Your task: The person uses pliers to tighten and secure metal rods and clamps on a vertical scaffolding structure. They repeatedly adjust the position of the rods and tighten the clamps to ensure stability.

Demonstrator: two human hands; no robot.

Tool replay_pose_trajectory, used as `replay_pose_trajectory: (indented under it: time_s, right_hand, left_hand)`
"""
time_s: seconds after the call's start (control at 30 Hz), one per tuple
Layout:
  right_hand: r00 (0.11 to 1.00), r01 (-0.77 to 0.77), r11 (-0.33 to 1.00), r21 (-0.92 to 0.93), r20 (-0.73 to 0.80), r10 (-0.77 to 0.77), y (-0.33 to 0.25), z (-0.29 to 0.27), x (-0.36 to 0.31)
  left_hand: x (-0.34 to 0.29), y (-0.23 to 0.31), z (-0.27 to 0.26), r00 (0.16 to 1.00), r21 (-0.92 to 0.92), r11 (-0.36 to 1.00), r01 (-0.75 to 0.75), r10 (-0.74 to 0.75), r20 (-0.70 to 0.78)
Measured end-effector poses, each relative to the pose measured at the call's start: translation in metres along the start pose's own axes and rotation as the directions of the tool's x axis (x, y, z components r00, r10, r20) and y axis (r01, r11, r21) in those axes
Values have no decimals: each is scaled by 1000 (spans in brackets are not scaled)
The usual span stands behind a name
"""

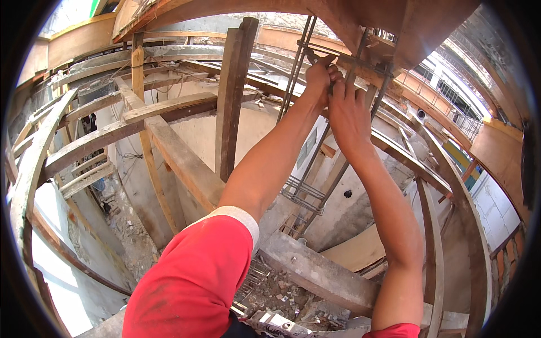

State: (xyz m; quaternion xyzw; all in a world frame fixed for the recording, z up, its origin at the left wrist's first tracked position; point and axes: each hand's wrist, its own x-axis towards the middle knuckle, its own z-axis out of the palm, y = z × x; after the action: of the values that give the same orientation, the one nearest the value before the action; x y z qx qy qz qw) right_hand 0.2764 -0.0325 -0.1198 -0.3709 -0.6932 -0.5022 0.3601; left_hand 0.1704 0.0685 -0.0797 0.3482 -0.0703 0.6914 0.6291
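Observation:
Both arms reach up and forward to a column cage of steel rebar [292, 73] under the timber formwork. My left hand [319, 79] is closed around a dark metal tool [311, 57], which looks like pincers and sticks out above the fist by a horizontal stirrup. My right hand [347, 110] is against the left one, its fingers bent and pressed together. Whatever lies between those fingertips is hidden. Lower down the cage, several loose stirrups [304, 194] sit bunched around the bars.
Overhead is a brown wooden formwork box [372, 22]. An upright timber post [232, 101] stands left of my arms. Wooden beams [183, 155] cross an open drop on both sides. Far below are a concrete beam [315, 273] and rubble [282, 298].

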Motion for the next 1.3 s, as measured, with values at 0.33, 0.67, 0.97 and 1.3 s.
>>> replay_pose_trajectory:
  time_s: [0.33, 0.67, 0.97, 1.3]
  right_hand:
    - [929, -234, 963, 132, 321, 181, 10, -15, 18]
    - [820, -570, 520, 635, 469, 326, 52, 22, 0]
    - [932, -298, 931, 211, 273, 237, 3, -26, 8]
    - [626, -760, -75, 646, 758, 180, 6, -26, 17]
  left_hand:
    - [-14, 11, 27, 962, 352, 936, 19, 79, -262]
    - [-13, -11, 29, 989, -119, 988, -98, 84, -119]
    - [-10, 2, 26, 957, 106, 986, -130, 153, -248]
    - [6, 10, -7, 999, -79, 997, -24, 25, 20]
